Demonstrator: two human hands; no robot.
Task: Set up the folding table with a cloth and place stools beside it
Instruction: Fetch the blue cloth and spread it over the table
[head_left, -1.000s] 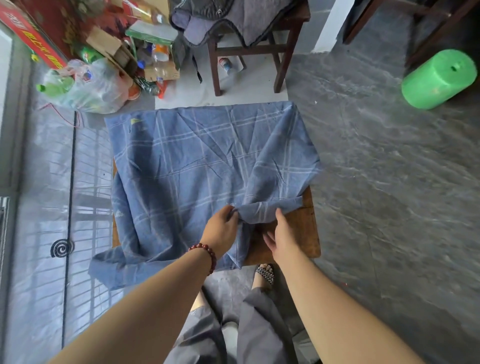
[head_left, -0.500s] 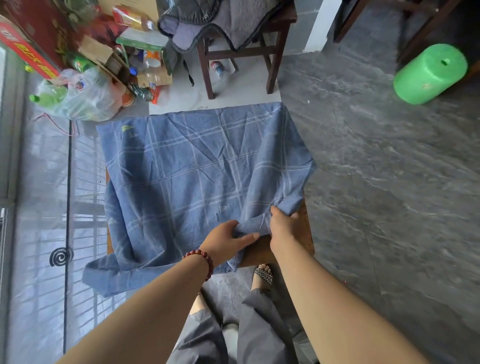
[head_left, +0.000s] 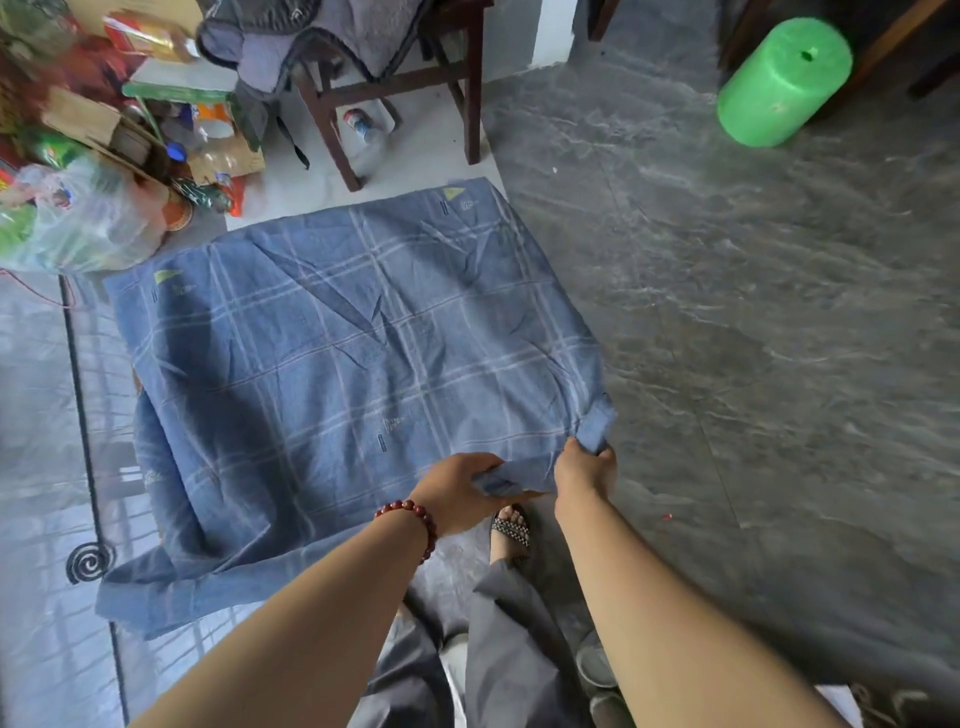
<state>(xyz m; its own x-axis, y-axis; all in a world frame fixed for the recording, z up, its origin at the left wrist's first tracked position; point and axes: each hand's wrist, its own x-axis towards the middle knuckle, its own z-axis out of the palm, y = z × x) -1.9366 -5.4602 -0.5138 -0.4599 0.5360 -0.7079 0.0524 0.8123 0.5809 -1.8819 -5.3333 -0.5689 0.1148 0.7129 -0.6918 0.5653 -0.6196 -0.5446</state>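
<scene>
Two hands work the cloth-spreading step. From the left: a plastic bag bulges with bottles and packets; the blue cloth drapes the table; the left hand and right hand pinch its near-right corner. Next, likely, tugging that corner flat.

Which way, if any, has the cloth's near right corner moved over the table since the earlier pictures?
Yes. The right hand has drawn the cloth corner rightward, covering the table's bare wooden corner.
</scene>
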